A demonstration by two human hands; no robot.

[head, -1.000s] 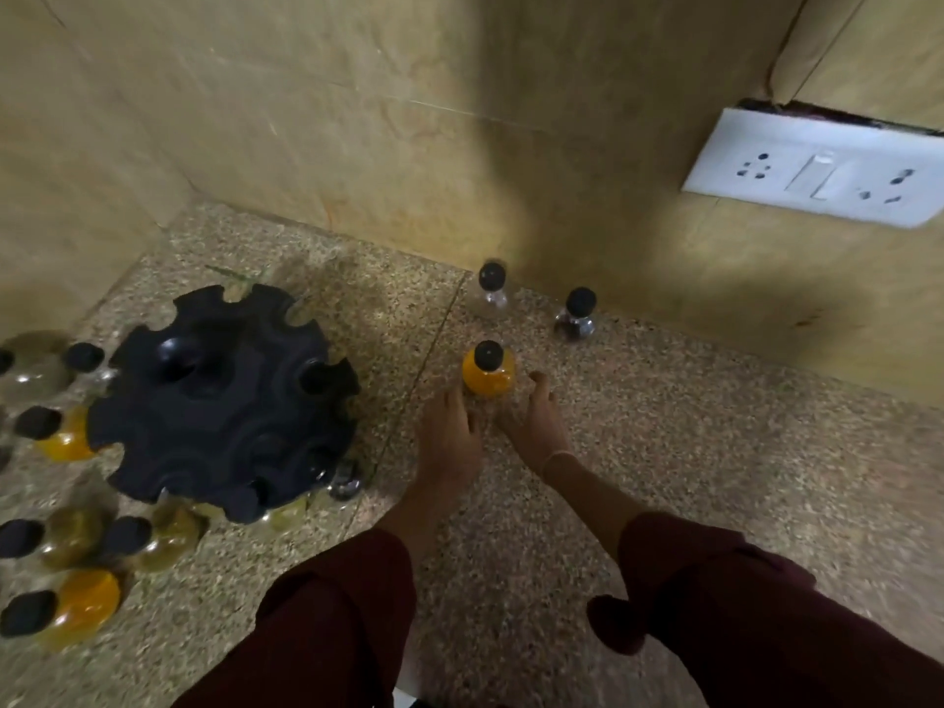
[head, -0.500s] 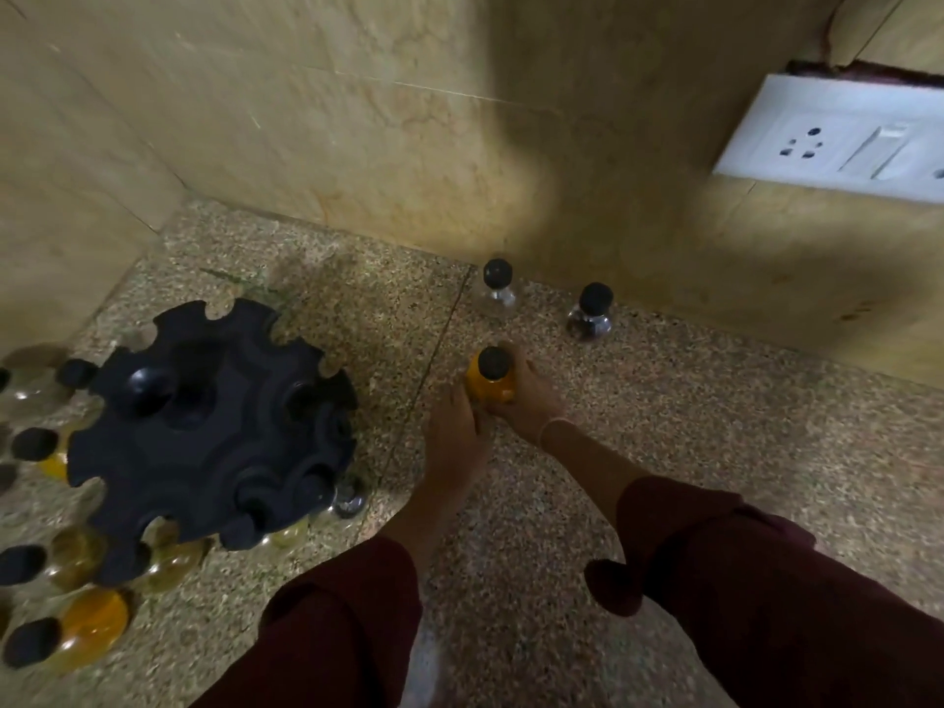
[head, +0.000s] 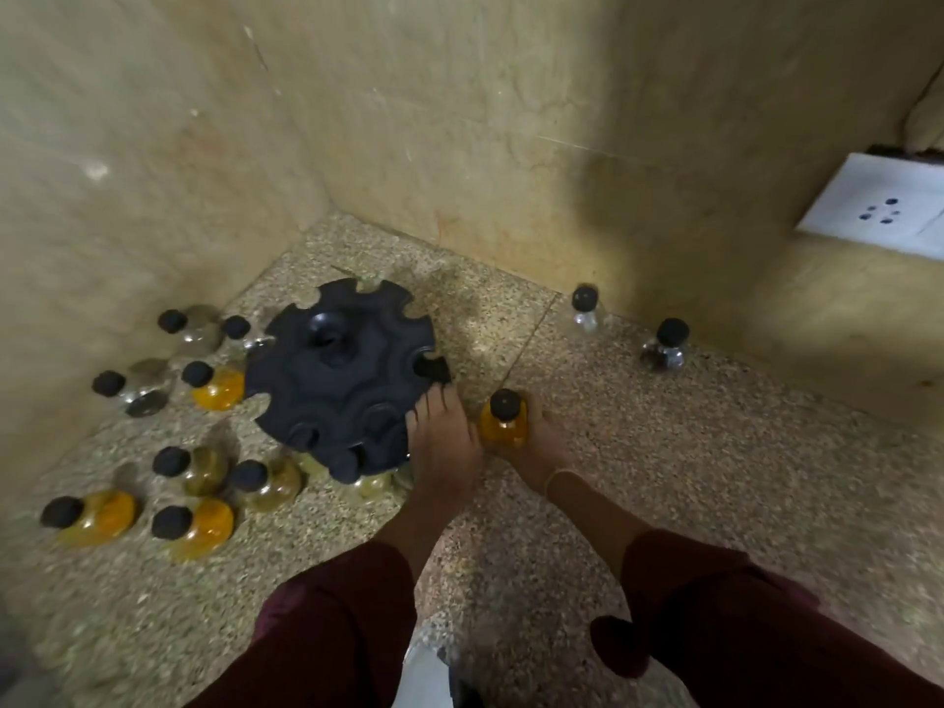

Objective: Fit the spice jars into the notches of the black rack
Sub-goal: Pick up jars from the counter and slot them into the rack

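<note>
At about 9 o'clock from the black rack (head: 327, 380), near the left wall (head: 127, 171), black-capped clear jars (head: 196, 329) lie tipped on the speckled stone surface (head: 689, 493). A yellow-filled jar (head: 220, 388) lies among them, just beside the rack's rim. At 7 o'clock sit two amber-tinted jars (head: 204, 470), and two yellow jars (head: 104, 513) lie nearer the camera, all on their sides and apart from the rack. The rack stands in the corner with its notched rim facing up. Pale jars (head: 370, 485) show under its edge at 5 o'clock (too blurred to tell how they sit). The left hand (head: 444, 447) reaches in at the rack's 4 o'clock with its fingers (head: 431, 403) stretched out, the tips touching the rim beside a notch and holding nothing. Just beside it, at 3 o'clock from the rack and not touching it, the right hand (head: 541, 454) is wrapped around an orange-yellow jar (head: 503, 426), gripping its body with the black cap uppermost. Whether that jar rests on the stone or is lifted cannot be told. Toward 2 o'clock, near the back wall, a small clear jar (head: 585, 311) and a dark-filled jar (head: 664, 350) stand upright, well apart from the rack. A white socket plate (head: 868, 206) is fixed to the wall at the far right. Maroon sleeves (head: 347, 620) cover both arms at 6 o'clock.
</note>
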